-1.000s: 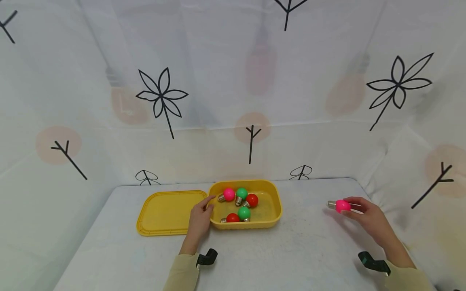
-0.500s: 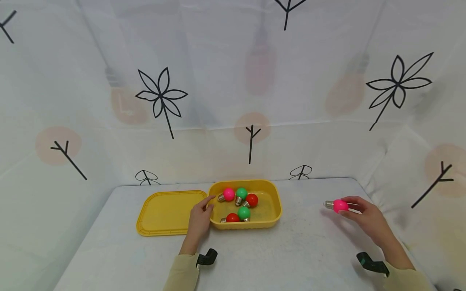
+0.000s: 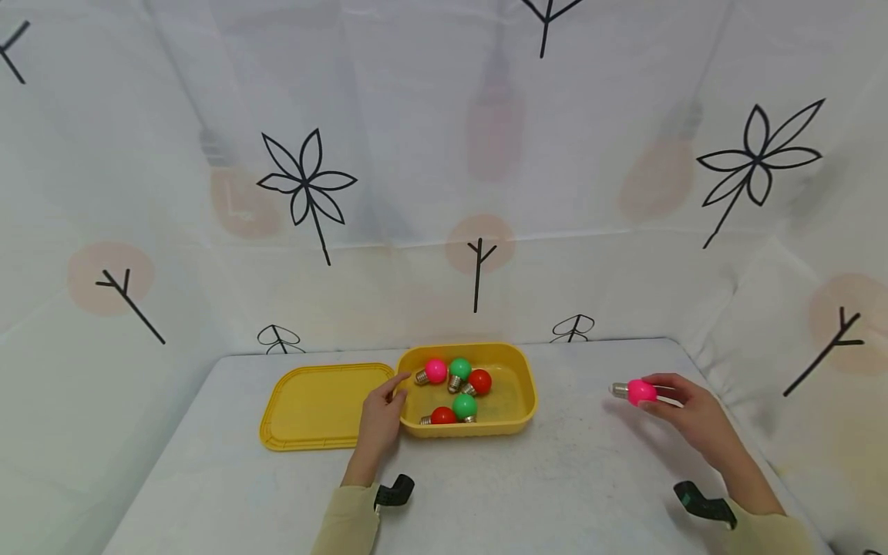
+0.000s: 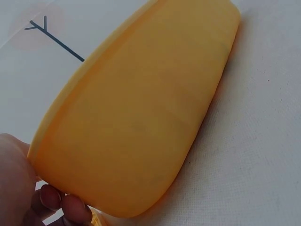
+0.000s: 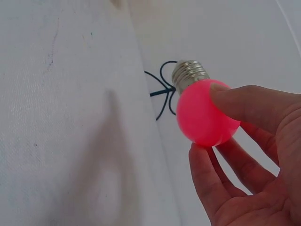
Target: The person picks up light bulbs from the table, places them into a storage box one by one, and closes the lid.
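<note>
In the head view, my right hand (image 3: 694, 416) holds a pink light bulb (image 3: 640, 392) above the right side of the table, its metal screw base pointing left. The right wrist view shows thumb and fingertips pinching the round pink bulb (image 5: 204, 115). At the middle of the table stands a yellow plastic box (image 3: 479, 431). My left hand (image 3: 380, 416) grips its left end; in the left wrist view, fingertips (image 4: 75, 208) curl at the end of the box (image 4: 127, 117). Inside lie a pink bulb (image 3: 435, 370), green bulbs (image 3: 460, 368) and red bulbs (image 3: 480, 381).
A flat yellow lid or tray (image 3: 315, 408) lies left of the box, partly behind the left hand. The white-covered table (image 3: 555, 486) meets a white printed cloth backdrop (image 3: 416, 154) at the back and sides. Dark straps sit at both wrists.
My right hand has drifted slightly left with the pink bulb, toward the box. The left hand, the box and the bulbs inside stay where they were.
</note>
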Tool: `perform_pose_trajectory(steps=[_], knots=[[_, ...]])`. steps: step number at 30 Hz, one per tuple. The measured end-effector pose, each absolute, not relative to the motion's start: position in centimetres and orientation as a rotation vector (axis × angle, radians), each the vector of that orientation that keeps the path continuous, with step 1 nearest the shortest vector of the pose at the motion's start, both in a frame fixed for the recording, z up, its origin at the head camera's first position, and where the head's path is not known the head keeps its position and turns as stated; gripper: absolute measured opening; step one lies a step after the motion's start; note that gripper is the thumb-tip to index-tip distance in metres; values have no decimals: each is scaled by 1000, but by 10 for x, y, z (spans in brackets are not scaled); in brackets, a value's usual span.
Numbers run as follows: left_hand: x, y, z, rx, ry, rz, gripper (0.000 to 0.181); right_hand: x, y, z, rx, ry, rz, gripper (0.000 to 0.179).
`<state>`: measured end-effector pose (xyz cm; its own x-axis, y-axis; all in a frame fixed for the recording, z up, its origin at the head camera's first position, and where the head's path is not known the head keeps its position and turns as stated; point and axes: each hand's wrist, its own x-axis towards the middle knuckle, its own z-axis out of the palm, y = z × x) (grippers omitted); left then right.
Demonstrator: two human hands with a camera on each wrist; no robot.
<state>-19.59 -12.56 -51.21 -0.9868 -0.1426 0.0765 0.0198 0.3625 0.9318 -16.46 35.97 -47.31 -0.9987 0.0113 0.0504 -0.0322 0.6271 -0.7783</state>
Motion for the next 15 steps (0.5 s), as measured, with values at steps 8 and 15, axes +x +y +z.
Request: perform_pose_trajectory(steps=[8, 15], knots=[[-196, -126, -511, 137, -2478, -1707, 32, -164, 351, -472, 40, -2768, 1380, 52], [-195, -125, -511, 138, -2484, -1706, 32, -165, 346, -472, 64, -2768, 1373, 50]])
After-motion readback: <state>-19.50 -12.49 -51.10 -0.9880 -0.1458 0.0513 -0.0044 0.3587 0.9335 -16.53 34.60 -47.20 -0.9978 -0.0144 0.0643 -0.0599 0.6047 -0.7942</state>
